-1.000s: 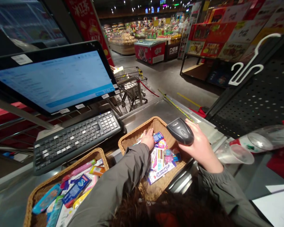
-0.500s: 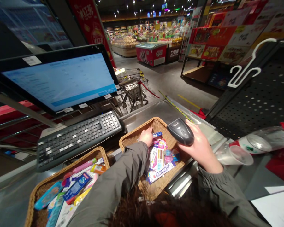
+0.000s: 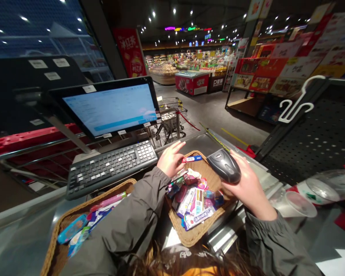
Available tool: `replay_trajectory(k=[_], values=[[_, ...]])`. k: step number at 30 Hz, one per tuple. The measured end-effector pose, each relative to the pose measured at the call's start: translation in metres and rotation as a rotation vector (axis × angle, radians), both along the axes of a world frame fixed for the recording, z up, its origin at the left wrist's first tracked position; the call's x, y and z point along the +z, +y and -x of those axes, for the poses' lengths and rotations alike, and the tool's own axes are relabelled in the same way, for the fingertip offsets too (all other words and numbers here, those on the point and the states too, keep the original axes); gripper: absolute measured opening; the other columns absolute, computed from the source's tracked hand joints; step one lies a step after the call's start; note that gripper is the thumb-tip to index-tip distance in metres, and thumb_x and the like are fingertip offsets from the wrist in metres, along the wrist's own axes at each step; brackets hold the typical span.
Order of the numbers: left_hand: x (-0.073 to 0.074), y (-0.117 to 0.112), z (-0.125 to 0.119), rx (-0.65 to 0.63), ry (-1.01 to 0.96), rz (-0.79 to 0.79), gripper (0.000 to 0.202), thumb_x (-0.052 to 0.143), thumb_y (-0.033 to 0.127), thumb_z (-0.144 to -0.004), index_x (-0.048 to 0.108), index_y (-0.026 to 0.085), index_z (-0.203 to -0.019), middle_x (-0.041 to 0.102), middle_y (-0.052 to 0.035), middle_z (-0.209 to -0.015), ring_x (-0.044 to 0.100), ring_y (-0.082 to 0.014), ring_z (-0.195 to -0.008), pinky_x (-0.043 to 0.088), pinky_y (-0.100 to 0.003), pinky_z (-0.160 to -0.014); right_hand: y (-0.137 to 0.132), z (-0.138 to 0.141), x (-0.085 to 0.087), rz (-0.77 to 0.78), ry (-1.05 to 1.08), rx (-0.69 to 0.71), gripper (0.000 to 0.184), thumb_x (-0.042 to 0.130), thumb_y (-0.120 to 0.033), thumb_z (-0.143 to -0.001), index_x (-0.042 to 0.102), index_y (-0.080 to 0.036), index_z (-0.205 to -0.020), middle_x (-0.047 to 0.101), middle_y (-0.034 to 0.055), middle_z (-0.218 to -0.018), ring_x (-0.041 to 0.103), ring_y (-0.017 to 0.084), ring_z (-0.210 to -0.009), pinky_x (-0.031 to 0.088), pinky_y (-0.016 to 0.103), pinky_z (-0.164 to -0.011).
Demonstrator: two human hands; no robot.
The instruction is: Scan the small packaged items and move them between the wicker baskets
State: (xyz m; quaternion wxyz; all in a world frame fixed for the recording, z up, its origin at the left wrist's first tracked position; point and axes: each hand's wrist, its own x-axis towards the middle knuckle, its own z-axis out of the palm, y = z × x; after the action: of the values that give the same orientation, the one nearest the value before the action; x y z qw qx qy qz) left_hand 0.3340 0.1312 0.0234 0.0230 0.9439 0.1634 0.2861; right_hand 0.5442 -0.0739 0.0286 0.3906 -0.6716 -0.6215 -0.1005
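Note:
My left hand (image 3: 171,159) pinches one end of a slim red-and-blue packet (image 3: 192,158), its white barcode label facing up. It is held over the far end of a wicker basket (image 3: 186,238). Inside that basket lie small packaged goods, among them a purple-and-white packet (image 3: 199,217). My right hand (image 3: 248,186) is wrapped round a black barcode scanner (image 3: 224,165), held above the basket's right side with its head towards the packet. A second wicker basket (image 3: 50,247), at lower left, holds a blue package (image 3: 72,229) and a pink one (image 3: 107,201), partly covered by my left sleeve.
Behind the left basket stand a black keyboard (image 3: 112,166) and a lit monitor (image 3: 115,107). Clear plastic cups (image 3: 300,204) lie at the right, below a black perforated panel (image 3: 322,130) with a white hook. A shopping cart (image 3: 169,115) stands beyond the metal counter.
My left hand has come up out of the basket's far end with the slim packet. The scanner stays in my right hand. The camera view has tilted up and shifted left.

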Motion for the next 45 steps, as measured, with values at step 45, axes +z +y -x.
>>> replay_trajectory(k=[45], values=[[0.071, -0.065, 0.285, 0.525, -0.174, -0.389, 0.016, 0.058, 0.029, -0.091, 0.072, 0.023, -0.095, 0.047, -0.012, -0.151, 0.043, -0.0295, -0.141, 0.01, -0.061, -0.12, 0.007, 0.225, 0.056, 0.069, -0.225, 0.55, 0.059, 0.06, -0.018, -0.072, 0.055, -0.021, -0.13, 0.056, 0.0165, -0.136, 0.037, 0.04, -0.142, 0.028, 0.072, -0.112]])
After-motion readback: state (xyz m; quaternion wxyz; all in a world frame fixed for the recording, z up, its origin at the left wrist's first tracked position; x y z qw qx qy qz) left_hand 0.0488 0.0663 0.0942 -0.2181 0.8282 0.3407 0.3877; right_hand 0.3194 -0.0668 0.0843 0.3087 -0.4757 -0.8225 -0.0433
